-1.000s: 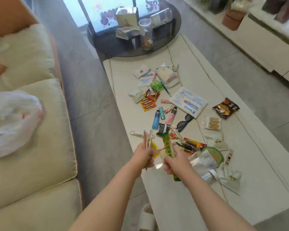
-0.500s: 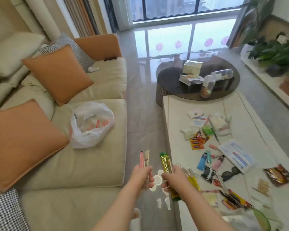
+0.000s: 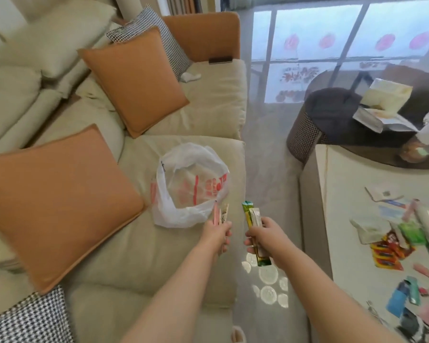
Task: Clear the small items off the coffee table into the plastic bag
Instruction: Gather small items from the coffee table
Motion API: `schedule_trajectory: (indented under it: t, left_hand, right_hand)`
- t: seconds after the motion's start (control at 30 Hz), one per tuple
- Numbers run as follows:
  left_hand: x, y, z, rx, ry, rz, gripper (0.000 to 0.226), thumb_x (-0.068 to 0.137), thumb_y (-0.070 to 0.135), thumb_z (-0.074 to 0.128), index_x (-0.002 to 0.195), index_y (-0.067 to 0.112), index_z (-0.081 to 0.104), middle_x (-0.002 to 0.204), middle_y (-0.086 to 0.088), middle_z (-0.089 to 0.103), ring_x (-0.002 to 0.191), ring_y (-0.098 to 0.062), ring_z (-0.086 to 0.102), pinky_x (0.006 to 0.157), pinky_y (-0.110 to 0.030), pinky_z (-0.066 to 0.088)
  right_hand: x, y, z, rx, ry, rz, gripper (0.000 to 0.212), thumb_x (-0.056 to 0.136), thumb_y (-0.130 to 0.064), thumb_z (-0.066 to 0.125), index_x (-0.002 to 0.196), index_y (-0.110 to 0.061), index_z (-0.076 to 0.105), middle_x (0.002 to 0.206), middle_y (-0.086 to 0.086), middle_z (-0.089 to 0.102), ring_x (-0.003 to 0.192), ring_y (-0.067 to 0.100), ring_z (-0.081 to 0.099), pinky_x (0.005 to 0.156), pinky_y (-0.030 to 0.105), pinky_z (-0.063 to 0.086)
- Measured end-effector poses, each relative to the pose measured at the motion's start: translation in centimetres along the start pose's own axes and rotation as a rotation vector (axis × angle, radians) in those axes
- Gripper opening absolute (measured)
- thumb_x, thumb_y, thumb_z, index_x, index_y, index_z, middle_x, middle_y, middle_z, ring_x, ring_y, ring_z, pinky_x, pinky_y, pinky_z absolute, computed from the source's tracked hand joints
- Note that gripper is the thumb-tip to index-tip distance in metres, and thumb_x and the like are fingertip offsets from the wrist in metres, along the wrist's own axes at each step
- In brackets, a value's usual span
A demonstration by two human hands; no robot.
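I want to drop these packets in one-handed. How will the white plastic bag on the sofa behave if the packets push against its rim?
The plastic bag looks thin and crumpled, so it is probably floppy and its rim would likely fold. It seems light, lying on the soft sofa cushion, so a push may slide it. Its mouth gapes open, which should help.

Two bare forearms, no sleeves showing up to the frame edge, left hand [image 3: 217, 232] and right hand [image 3: 266, 237] without rings, watch or bracelet visible, short plain fingernails, pale slipper [image 3: 235, 335] showed below
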State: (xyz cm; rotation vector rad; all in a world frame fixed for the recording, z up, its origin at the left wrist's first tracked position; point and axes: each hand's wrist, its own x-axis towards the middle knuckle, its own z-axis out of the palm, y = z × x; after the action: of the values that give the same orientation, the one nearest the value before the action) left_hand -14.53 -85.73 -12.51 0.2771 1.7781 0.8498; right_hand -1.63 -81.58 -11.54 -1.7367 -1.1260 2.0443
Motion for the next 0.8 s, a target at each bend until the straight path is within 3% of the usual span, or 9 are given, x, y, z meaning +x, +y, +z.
schedule_trajectory:
  t: [0.2, 0.33, 0.43, 0.53, 0.6, 0.7, 0.8]
  left_hand:
    - [4.8, 4.6, -3.7, -0.091, 0.014, 0.036, 0.011, 0.093, 0.013, 0.056, 0.102, 0.009, 0.050, 0.067, -0.003, 0.049, 0.049, -0.011, 0.042, 0.039, -0.019, 0.035]
    - [8.0, 5.5, -5.9, -0.136, 0.086, 0.014, 0.018, 0.092, 0.013, 0.059, 0.107, 0.008, 0.050, 0.068, -0.003, 0.050, 0.051, -0.011, 0.042, 0.042, -0.022, 0.037]
    - [10.7, 5.7, -7.3, -0.132, 0.132, -0.037, 0.036, 0.091, 0.014, 0.060, 0.124, 0.004, 0.049, 0.074, -0.004, 0.052, 0.057, -0.012, 0.047, 0.046, -0.022, 0.042]
    - [12.8, 5.7, -8.5, -0.133, 0.191, -0.077, 0.035, 0.091, 0.010, 0.059, 0.123, 0.005, 0.048, 0.081, -0.005, 0.054, 0.062, -0.013, 0.050, 0.050, -0.023, 0.044]
    - [13.7, 5.9, -9.1, -0.130, 0.216, -0.088, 0.032, 0.091, 0.010, 0.059, 0.121, 0.007, 0.046, 0.084, -0.003, 0.055, 0.068, -0.014, 0.053, 0.054, -0.024, 0.046]
    - [15.3, 5.8, -9.6, -0.110, 0.245, -0.082, 0.039, 0.089, 0.017, 0.063, 0.123, 0.012, 0.045, 0.109, -0.001, 0.058, 0.094, -0.022, 0.058, 0.080, -0.033, 0.052]
    - [16.2, 5.7, -9.5, -0.082, 0.257, -0.034, 0.051, 0.087, 0.017, 0.064, 0.134, 0.015, 0.045, 0.116, 0.002, 0.057, 0.107, -0.022, 0.054, 0.095, -0.037, 0.044]
  right_hand:
    - [5.0, -4.2, 4.1, 0.044, 0.009, -0.015, 0.028, 0.087, 0.003, 0.057, 0.111, -0.007, 0.045, 0.095, 0.017, 0.061, 0.065, 0.020, 0.065, 0.056, 0.031, 0.058]
    - [8.4, -5.9, 6.5, 0.013, -0.025, -0.027, 0.022, 0.089, 0.001, 0.055, 0.111, 0.000, 0.055, 0.085, 0.017, 0.063, 0.074, 0.027, 0.067, 0.075, 0.046, 0.058]
    - [10.8, -6.7, 8.2, 0.019, -0.038, 0.016, 0.019, 0.091, 0.001, 0.052, 0.110, -0.003, 0.051, 0.083, 0.016, 0.064, 0.074, 0.024, 0.066, 0.070, 0.037, 0.059]
    - [13.5, -7.2, 9.8, 0.005, -0.034, 0.060, 0.024, 0.087, 0.007, 0.052, 0.108, -0.004, 0.051, 0.097, 0.023, 0.065, 0.083, 0.032, 0.065, 0.068, 0.034, 0.058]
    - [15.3, -7.8, 10.8, -0.004, -0.037, 0.047, 0.035, 0.083, 0.007, 0.053, 0.116, -0.003, 0.052, 0.097, 0.017, 0.063, 0.090, 0.035, 0.064, 0.075, 0.039, 0.056]
    - [17.2, -8.5, 12.4, 0.045, -0.110, 0.013, 0.050, 0.088, -0.006, 0.053, 0.135, -0.019, 0.045, 0.099, 0.002, 0.060, 0.104, 0.031, 0.061, 0.088, 0.039, 0.051]
    - [18.5, -8.7, 13.1, -0.019, -0.131, 0.014, 0.062, 0.091, -0.016, 0.054, 0.147, -0.024, 0.028, 0.134, 0.001, 0.047, 0.117, 0.024, 0.050, 0.103, 0.043, 0.045]
